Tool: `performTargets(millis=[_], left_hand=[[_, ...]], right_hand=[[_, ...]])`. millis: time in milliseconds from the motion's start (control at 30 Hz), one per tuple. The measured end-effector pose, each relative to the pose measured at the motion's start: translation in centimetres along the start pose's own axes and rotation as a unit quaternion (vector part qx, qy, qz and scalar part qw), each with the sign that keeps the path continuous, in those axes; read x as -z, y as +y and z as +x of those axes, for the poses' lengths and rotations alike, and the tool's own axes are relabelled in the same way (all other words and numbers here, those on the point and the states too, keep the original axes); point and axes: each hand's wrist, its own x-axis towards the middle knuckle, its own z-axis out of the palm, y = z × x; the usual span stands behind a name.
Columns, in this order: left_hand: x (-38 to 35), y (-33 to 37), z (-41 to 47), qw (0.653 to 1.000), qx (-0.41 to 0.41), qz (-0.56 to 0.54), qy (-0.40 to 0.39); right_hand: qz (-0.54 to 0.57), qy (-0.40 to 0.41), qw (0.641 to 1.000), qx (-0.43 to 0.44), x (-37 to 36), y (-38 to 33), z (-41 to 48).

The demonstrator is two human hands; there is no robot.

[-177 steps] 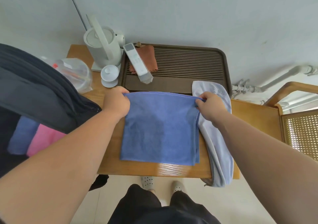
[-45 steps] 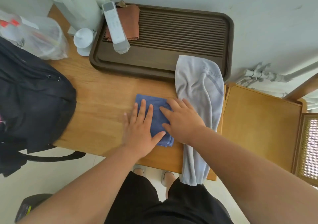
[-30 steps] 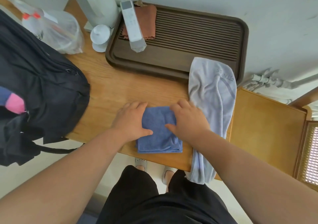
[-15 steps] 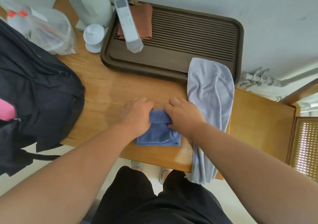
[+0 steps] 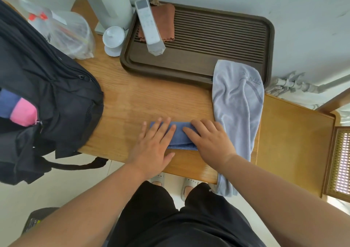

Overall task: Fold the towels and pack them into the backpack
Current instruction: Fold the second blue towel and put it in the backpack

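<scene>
A blue towel (image 5: 180, 138), folded into a small narrow packet, lies near the front edge of the wooden table (image 5: 132, 99). My left hand (image 5: 153, 148) presses flat on its left part with straight fingers. My right hand (image 5: 210, 142) presses flat on its right part. A long grey towel (image 5: 236, 110) lies unfolded just right of them, one end on the tray and the other hanging over the table's front edge. The black backpack (image 5: 47, 99) stands open at the left, with a pink towel (image 5: 23, 112) and a blue towel (image 5: 8, 104) inside.
A dark slatted tray (image 5: 217, 36) at the back holds a white remote (image 5: 149, 23) and a brown cloth (image 5: 166, 21). A white kettle (image 5: 111, 2), a small white lid (image 5: 113, 38) and a clear plastic bag (image 5: 66, 30) stand at the back left. A wooden chair (image 5: 295, 142) is at the right.
The blue towel went from a wide sheet to a small packet. In the last half second both hands folded it once more and went from gripping it to pressing flat.
</scene>
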Motion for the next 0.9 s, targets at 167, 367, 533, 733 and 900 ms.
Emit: performTargets(millis=[167, 367, 533, 733, 900], left_hand=[[-1.5, 0.4, -1.6, 0.999, 0.003, 0.006, -0.035], [-2.0, -0.9, -1.3, 0.995, -0.024, -0.022, -0.091], [0.7, -0.7, 0.3, 0.986, 0.041, -0.160, -0.019], [3.3, 0.7, 2.6, 0.991, 0.058, -0.068, -0.098], [6.3, 2.1, 2.4, 0.951, 0.132, -0.269, -0.075]], right_hand=[[0.005, -0.081, 0.996, 0.042, -0.3, -0.8, -3.4], [0.107, -0.072, 0.992, -0.001, 1.3, -0.8, 0.8], [0.104, -0.232, 0.964, -0.075, 1.5, -0.8, 3.8], [0.134, -0.314, 0.934, -0.106, 2.9, -1.2, 2.8], [0.269, -0.263, 0.910, -0.172, 6.7, 0.4, 1.8]])
